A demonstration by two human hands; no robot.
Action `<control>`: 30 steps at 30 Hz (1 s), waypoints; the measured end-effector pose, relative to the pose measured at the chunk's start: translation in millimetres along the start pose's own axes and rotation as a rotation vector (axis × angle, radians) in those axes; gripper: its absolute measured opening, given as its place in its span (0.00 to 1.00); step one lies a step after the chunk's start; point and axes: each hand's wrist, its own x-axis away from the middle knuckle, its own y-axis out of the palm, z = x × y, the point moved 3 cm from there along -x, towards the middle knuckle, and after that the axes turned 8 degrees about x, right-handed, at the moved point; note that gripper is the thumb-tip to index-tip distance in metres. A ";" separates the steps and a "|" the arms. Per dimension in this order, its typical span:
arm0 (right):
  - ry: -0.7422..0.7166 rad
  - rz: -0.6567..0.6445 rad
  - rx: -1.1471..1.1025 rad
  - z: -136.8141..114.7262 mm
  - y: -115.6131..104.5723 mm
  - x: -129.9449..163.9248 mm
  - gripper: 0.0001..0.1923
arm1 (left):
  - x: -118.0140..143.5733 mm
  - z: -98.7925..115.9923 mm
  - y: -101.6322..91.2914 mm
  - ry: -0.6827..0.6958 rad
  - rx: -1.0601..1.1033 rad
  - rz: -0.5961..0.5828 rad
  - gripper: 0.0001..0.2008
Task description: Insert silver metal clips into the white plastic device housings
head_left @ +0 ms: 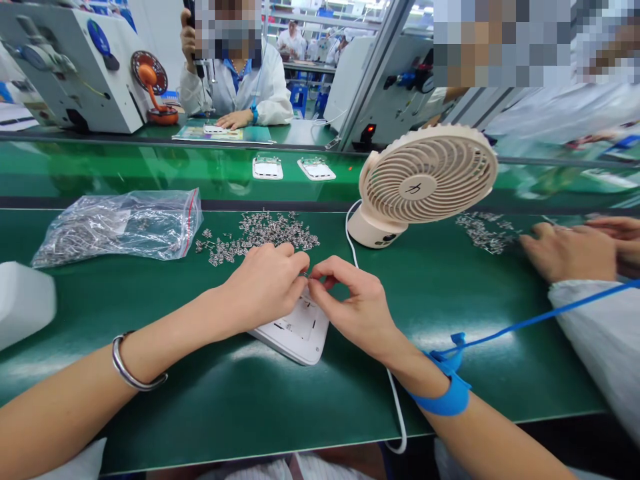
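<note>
White panel (300, 333) lies under both hands' fingers (320, 283).

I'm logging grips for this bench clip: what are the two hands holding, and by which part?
Both the left hand and right hand pinch something tiny at their fingertips above the white plastic part; what it is and where it's gripped cannot be told.

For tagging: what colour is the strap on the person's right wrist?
Blue: the rubbery wrist strap, with a matching blue cord, shows best in the head view.
</note>
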 end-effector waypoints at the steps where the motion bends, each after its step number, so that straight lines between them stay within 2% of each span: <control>1: 0.002 -0.003 -0.004 -0.2 -0.2 0.1 0.06 | -0.2 -0.3 0.4 0.003 -0.004 -0.001 0.11; 14: -0.008 -0.082 0.024 3.7 4.1 -0.1 0.06 | -0.4 2.5 5.9 0.046 -0.051 -0.049 0.14; 19: 0.000 -0.100 0.037 6.2 3.6 -0.9 0.07 | -0.9 0.5 6.3 -0.022 -0.021 -0.056 0.13; 22: 0.020 -0.114 0.051 8.1 2.5 -1.1 0.07 | -0.7 -2.6 8.5 -0.033 -0.045 -0.132 0.12; 26: -0.004 -0.202 0.053 7.8 4.6 -0.1 0.07 | 0.9 -8.4 8.7 -0.069 -0.159 -0.193 0.12; 30: -0.055 -0.300 0.073 6.8 10.2 3.5 0.07 | 2.2 -9.7 8.7 -0.102 -0.174 -0.216 0.13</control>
